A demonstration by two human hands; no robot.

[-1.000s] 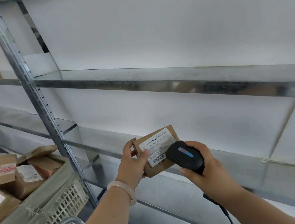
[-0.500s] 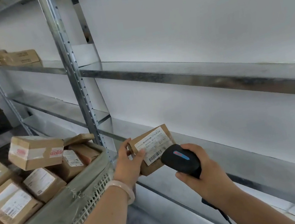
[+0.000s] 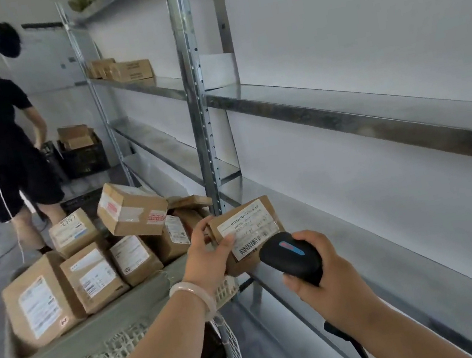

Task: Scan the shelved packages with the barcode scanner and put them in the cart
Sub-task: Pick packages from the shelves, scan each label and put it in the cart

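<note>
The left hand (image 3: 210, 256) pinches a small cardboard package (image 3: 246, 235) by its left edge, label up, beside the cart (image 3: 99, 338). The right hand (image 3: 329, 285) grips the barcode scanner (image 3: 290, 259) — aimed at its barcode. It looks light and stiff — edge holds suit it.

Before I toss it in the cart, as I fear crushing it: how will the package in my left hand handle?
Probably light: the left hand alone holds the package up by one end. Likely stiff: its cardboard edges look straight, with no sag. The shiny label may be slightly slippery in the grip.
</note>
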